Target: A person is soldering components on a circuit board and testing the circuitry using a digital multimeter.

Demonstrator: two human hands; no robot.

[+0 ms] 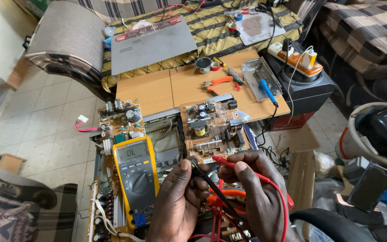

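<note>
I'm mid-probing, I judge: my left hand (178, 204) pinches the black probe (211, 186), my right hand (251, 188) pinches the red probe (225, 162), tips on the right board (211, 127). Next needs steady contact; meter (135, 179) sits left.

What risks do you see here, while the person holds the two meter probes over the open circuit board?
1. The black probe in the left hand and the red probe in the right hand sit close together; their tips might slip and bridge neighbouring parts on the circuit board.
2. The red lead loops around the right hand and may snag.
3. The yellow multimeter leans on loose boards and could slide.
</note>
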